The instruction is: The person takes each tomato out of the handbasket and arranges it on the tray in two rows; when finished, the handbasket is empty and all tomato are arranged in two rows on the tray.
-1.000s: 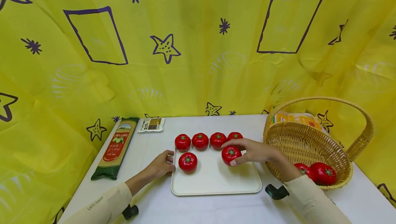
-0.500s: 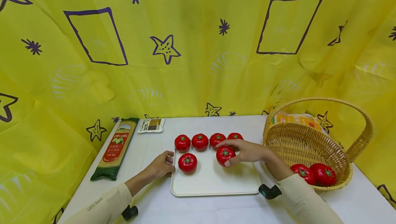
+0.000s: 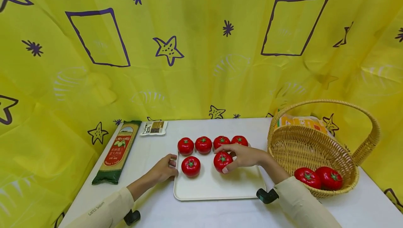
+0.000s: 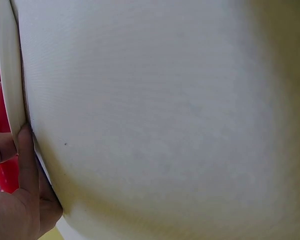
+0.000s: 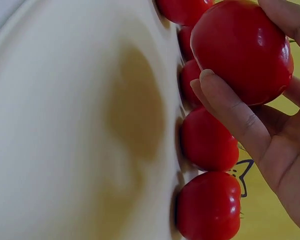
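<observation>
Over the white tray (image 3: 220,193), my right hand (image 3: 247,156) grips a red tomato (image 3: 223,162) between thumb and fingers. In the right wrist view the held tomato (image 5: 242,50) is raised off the tray, its shadow falling on the surface. Several tomatoes (image 3: 203,145) stand in a row along the tray's far edge. Another tomato (image 3: 190,166) sits alone in front of the row's left end. At the tray's left side, my left hand (image 3: 163,169) pinches the rim; the left wrist view shows the fingers (image 4: 27,165) on either side of the tray edge.
To the right stands a wicker basket (image 3: 299,147) with a tall handle and two tomatoes (image 3: 329,178) inside. Behind it is an orange package (image 3: 302,122). A green-and-red pasta bag (image 3: 118,152) and a small white packet (image 3: 154,128) lie at left. A yellow curtain (image 3: 201,81) hangs behind.
My right hand has carried the held tomato leftward over the tray, closer to the lone front tomato. The left hand has stayed at the tray's rim.
</observation>
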Action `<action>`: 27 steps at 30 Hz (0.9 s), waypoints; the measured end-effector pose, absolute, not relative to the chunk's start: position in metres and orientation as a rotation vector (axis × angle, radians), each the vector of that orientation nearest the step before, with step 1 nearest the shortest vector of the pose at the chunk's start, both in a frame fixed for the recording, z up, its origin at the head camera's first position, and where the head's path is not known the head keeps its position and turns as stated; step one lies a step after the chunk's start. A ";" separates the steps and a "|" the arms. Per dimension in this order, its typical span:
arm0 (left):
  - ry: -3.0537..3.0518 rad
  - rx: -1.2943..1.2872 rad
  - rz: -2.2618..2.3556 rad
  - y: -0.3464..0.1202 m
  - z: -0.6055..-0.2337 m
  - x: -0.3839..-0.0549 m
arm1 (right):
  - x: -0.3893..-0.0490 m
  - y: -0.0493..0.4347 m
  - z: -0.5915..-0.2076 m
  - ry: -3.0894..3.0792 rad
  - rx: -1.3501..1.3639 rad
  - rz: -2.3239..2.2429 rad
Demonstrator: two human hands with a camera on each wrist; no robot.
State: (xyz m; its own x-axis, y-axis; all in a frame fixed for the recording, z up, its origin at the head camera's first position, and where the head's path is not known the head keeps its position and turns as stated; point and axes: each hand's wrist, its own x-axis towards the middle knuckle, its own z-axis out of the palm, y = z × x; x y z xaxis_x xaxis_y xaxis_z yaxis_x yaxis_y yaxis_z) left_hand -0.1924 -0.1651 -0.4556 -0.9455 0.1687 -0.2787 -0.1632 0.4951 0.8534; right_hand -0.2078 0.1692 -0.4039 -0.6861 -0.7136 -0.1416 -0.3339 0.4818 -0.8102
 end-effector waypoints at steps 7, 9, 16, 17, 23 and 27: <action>2.418 0.000 1.419 -0.166 -0.455 -0.191 | -0.211 0.161 -0.409 2.269 -0.847 -1.075; 2.425 0.003 1.412 -0.166 -0.454 -0.191 | -0.212 0.158 -0.410 2.274 -0.848 -1.074; 2.432 0.003 1.410 -0.166 -0.454 -0.191 | -0.215 0.147 -0.416 2.303 -0.852 -1.028; 2.433 0.004 1.411 -0.166 -0.454 -0.191 | -0.215 0.145 -0.416 2.301 -0.853 -1.022; 2.422 0.009 1.438 -0.165 -0.454 -0.190 | -0.215 0.140 -0.416 2.312 -0.834 -0.994; 2.418 0.017 1.449 -0.165 -0.454 -0.191 | -0.215 0.138 -0.418 2.329 -0.810 -0.966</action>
